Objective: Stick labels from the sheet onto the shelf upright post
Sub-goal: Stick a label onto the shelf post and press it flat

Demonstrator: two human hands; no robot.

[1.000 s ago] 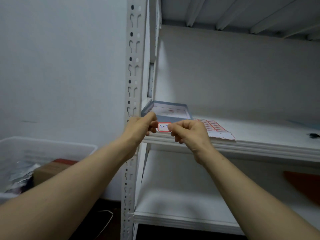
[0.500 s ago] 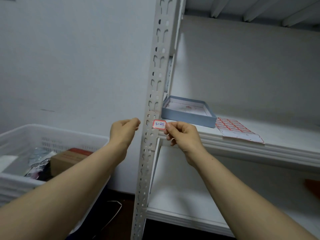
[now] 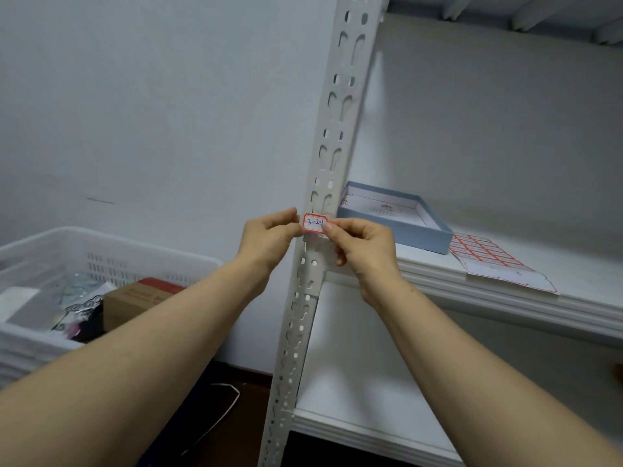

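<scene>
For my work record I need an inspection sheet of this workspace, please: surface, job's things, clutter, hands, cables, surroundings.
Surface: white shelf board carries the sheet and a box.
Job's things: small red-bordered paper label with blue writing lies against the white perforated metal upright post; red-and-white label sheet lies flat on the shelf, front edge overhanging.
Clutter: shallow blue cardboard box, open, beside the post.
Hands: left hand fingertips at the label's left edge; right hand pinches its right edge.
Cables: thin pale cord on the dark floor.
Surroundings: white plastic crate of mixed items, plain wall.
</scene>
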